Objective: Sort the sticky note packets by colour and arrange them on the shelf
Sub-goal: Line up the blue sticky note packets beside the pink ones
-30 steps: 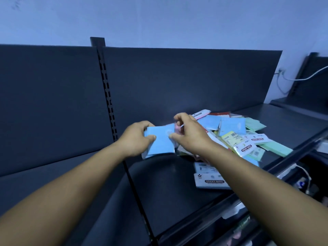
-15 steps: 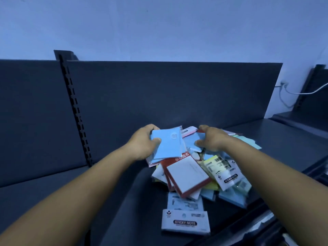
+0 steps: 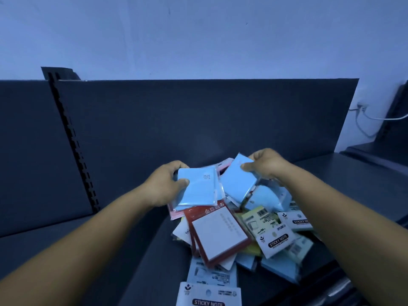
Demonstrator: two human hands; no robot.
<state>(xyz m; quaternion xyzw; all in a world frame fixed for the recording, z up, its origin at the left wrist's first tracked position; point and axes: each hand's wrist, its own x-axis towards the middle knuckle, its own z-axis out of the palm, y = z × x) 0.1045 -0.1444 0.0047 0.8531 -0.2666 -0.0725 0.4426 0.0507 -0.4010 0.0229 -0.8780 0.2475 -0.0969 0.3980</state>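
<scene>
The left hand holds a blue packet flat, thumb curled on top at its left edge and fingers curled round the far edge. This packet has a small white mark with tiny writing, too small to read. The right hand pinches a second blue packet at its far corner, and that packet tilts down toward the pile.

The pile of sticky note packets lies on the dark shelf, near the middle and a bit to the right. Both blue packets are above the far side of the pile. A red-edged white packet sits on the near left of the pile, with gold Chinese writing along its red top. To its right lies a pale yellow packet with a barcode. A white card on it says "STICKY NOTE" in a black oval. Another card, further right, shows "STICKY NO" and then the arm covers the rest. At the near edge, a white packet also says "STICKY NOTE", cut off by the picture's bottom.

The shelf has lots of bare dark room to the left of the pile. The dark back panel stands just behind the pile. A notched black strip runs up the panel on the left. The shelf's front edge runs close by the pile on the near right. A white cable hangs on the far right wall.
</scene>
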